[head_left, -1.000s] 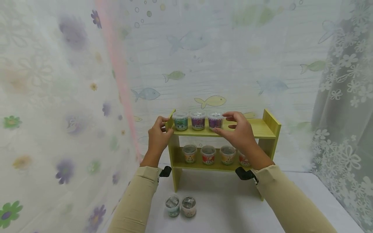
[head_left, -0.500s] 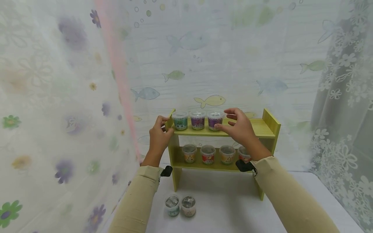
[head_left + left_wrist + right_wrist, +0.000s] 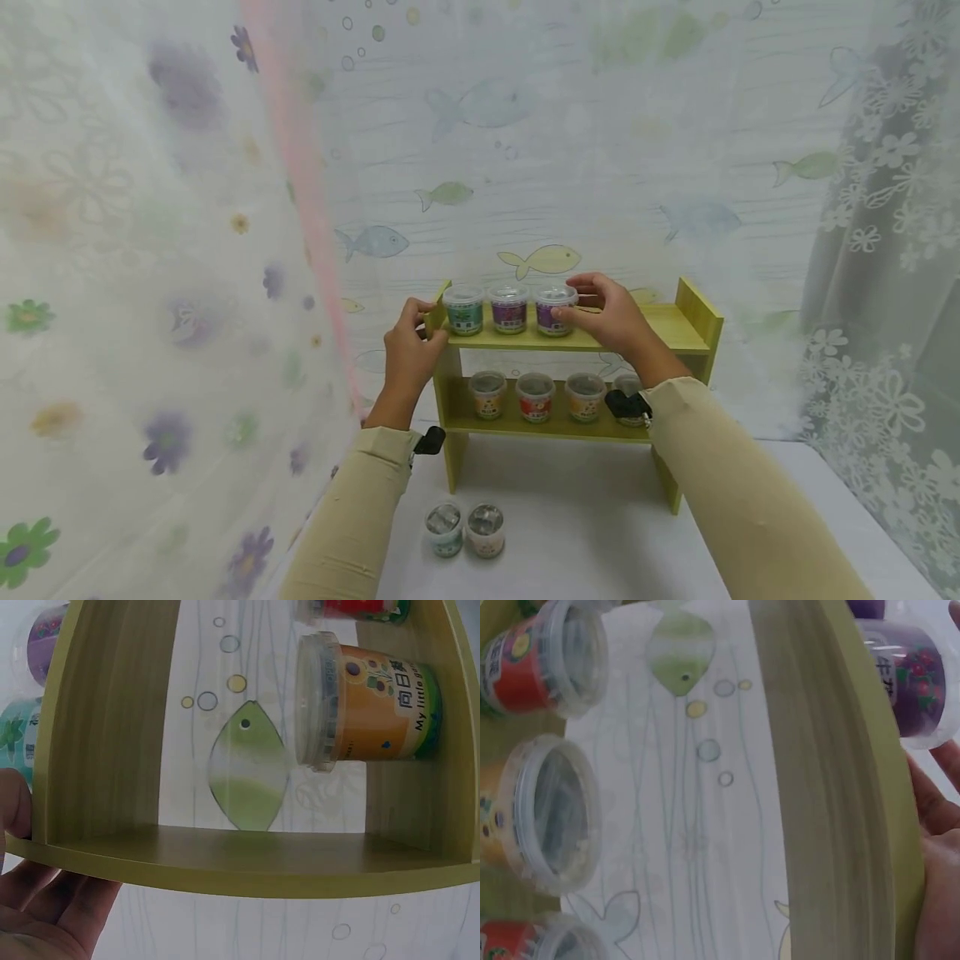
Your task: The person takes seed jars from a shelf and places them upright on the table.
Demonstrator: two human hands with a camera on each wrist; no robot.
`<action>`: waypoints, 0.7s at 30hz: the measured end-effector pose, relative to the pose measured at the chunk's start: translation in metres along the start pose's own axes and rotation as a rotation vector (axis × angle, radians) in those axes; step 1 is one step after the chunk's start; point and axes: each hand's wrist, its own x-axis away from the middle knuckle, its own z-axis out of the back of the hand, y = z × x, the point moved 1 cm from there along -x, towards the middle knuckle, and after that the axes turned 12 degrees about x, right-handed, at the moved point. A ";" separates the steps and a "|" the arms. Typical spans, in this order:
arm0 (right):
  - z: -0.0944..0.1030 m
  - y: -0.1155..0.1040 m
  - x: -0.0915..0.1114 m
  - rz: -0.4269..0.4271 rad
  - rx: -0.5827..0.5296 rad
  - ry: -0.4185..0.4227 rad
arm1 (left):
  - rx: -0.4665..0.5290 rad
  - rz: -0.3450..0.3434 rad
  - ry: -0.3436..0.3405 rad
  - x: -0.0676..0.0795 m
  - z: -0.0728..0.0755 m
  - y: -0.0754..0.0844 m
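Observation:
My left hand [image 3: 411, 346] grips the left end panel of a small yellow-green wooden shelf [image 3: 630, 429], thumb on one side and fingers on the other in the left wrist view. On the top board stand a green-labelled lidded plastic cup [image 3: 465, 313] and two purple-labelled ones in a row. My right hand [image 3: 611, 312] holds the rightmost purple-labelled cup [image 3: 546, 317], thumb across its front and fingers curled at its right rim. That cup stands upright on the board. In the right wrist view, fingers [image 3: 930, 791] show beside a purple-labelled cup [image 3: 911, 679].
Several orange- and red-labelled cups stand on the lower board, including an orange one [image 3: 489, 398] and a red one [image 3: 536, 400]. Two more cups, one bluish [image 3: 446, 537] and one pale pink [image 3: 486, 537], stand on the white tabletop [image 3: 562, 558]. Printed curtains [image 3: 600, 150] hang behind.
My right thumb has risen from the lower edge of the purple-labelled cup to its middle, and the fingers have come in closer round its right side. The left hand keeps its grip.

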 end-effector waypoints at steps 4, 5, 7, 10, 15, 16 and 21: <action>0.001 0.003 -0.001 -0.004 0.000 -0.013 | -0.002 -0.015 0.000 0.001 0.000 0.001; 0.002 0.003 -0.001 -0.003 -0.003 -0.019 | -0.001 -0.016 0.001 0.002 0.000 0.001; 0.002 0.003 -0.002 0.002 -0.004 -0.029 | -0.001 -0.017 0.003 0.003 0.000 0.003; 0.003 0.003 -0.003 0.015 0.002 -0.037 | -0.003 -0.016 0.002 0.004 0.001 0.006; 0.002 0.005 -0.003 0.022 0.010 -0.041 | -0.012 -0.011 0.007 0.007 0.001 0.007; 0.003 0.005 -0.002 0.020 0.004 -0.043 | -0.017 -0.012 0.011 0.007 0.001 0.007; 0.002 0.006 0.000 0.005 -0.034 -0.042 | -0.055 -0.008 0.021 0.008 0.000 0.009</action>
